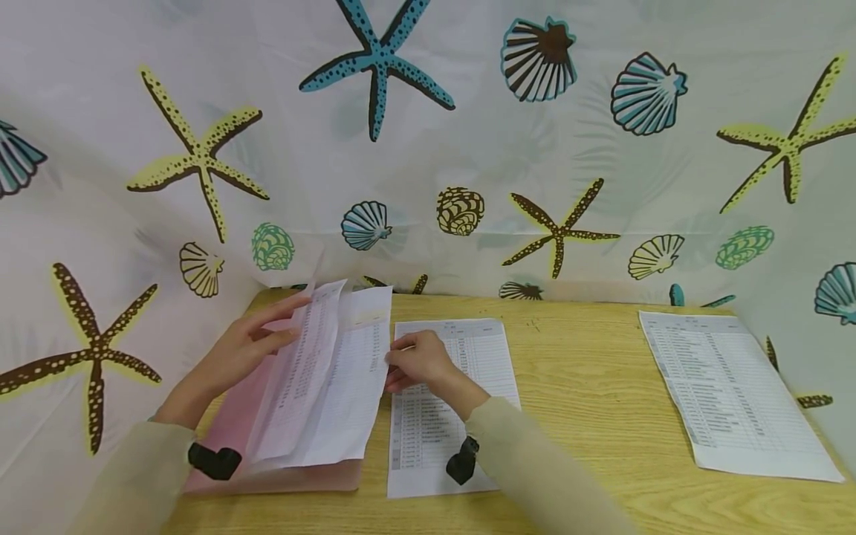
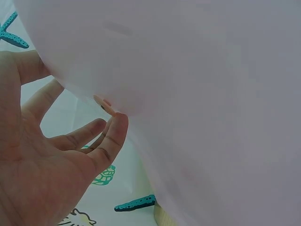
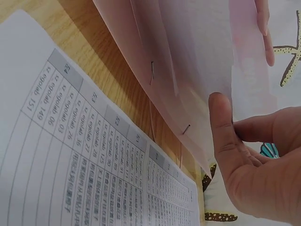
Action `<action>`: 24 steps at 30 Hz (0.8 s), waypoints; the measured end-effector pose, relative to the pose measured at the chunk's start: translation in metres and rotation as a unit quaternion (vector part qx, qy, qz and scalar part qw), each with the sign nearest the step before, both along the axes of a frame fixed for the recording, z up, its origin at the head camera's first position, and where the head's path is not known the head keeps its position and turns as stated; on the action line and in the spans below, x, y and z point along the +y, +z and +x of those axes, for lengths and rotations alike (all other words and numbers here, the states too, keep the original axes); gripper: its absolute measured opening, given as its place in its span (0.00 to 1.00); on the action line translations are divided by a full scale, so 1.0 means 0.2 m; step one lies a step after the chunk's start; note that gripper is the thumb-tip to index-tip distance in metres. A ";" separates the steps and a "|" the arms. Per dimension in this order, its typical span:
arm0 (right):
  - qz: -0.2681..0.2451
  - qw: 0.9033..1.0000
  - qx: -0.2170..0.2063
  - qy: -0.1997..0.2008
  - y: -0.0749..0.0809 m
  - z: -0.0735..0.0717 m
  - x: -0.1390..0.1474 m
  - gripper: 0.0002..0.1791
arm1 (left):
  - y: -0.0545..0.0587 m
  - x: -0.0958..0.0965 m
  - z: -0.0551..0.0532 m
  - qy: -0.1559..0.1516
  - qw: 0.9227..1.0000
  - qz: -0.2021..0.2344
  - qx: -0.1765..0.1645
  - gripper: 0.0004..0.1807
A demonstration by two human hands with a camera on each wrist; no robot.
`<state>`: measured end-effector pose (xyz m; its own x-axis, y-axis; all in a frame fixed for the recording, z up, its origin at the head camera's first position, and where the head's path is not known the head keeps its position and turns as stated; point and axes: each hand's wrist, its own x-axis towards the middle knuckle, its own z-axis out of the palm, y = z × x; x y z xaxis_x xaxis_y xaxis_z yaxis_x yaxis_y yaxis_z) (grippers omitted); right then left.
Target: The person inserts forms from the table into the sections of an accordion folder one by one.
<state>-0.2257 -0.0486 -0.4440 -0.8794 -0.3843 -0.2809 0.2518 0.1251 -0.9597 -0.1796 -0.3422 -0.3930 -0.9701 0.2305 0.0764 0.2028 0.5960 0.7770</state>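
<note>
On the left of the table a pink folder (image 1: 328, 477) lies open, with white printed sheets (image 1: 357, 357) raised from it and bending. The left hand (image 1: 234, 353) is at their left side, its fingers spread; in the left wrist view its fingertips (image 2: 120, 122) touch the pale back of a page. At the opposite edge, the right hand (image 1: 424, 360) pinches the sheets between thumb (image 3: 221, 106) and index finger. Two thin dark metal prongs (image 3: 152, 70) show near the folder's border in the right wrist view. Beneath the right hand lies a printed list (image 1: 455, 438), partly covered by it.
Another printed page (image 1: 742, 401) lies flat at the right of the wooden table (image 1: 575, 386). A white curtain (image 1: 428, 163) with starfish and shells closes off the back and sides. Small black devices (image 1: 215, 461) sit on both wrists.
</note>
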 end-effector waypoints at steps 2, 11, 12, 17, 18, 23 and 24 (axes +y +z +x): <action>0.001 1.000 0.001 -0.004 -0.01 0.00 -0.02 0.17 | 0.00 0.00 0.00 -0.002 1.000 0.003 0.000 0.32; -0.012 1.000 0.001 -0.013 -0.04 0.00 -0.09 0.15 | 0.00 0.00 -0.01 -0.004 1.000 0.006 0.001 0.32; -0.011 1.000 0.000 -0.014 -0.04 0.00 -0.09 0.14 | 0.00 0.00 -0.01 -0.004 1.000 0.006 0.000 0.32; -0.009 1.000 -0.001 -0.015 -0.04 0.01 -0.12 0.13 | 0.01 0.01 0.00 -0.003 1.000 0.004 -0.002 0.32; -0.004 1.000 0.000 -0.014 -0.04 0.01 -0.13 0.13 | 0.01 0.01 0.00 -0.002 1.000 0.005 -0.001 0.32; 0.010 1.000 0.000 -0.009 -0.04 0.02 -0.14 0.11 | 0.01 0.01 0.00 -0.007 1.000 0.010 0.006 0.32; 0.009 1.000 0.000 -0.009 -0.04 0.02 -0.14 0.11 | 0.01 0.01 0.00 -0.007 1.000 0.011 0.007 0.32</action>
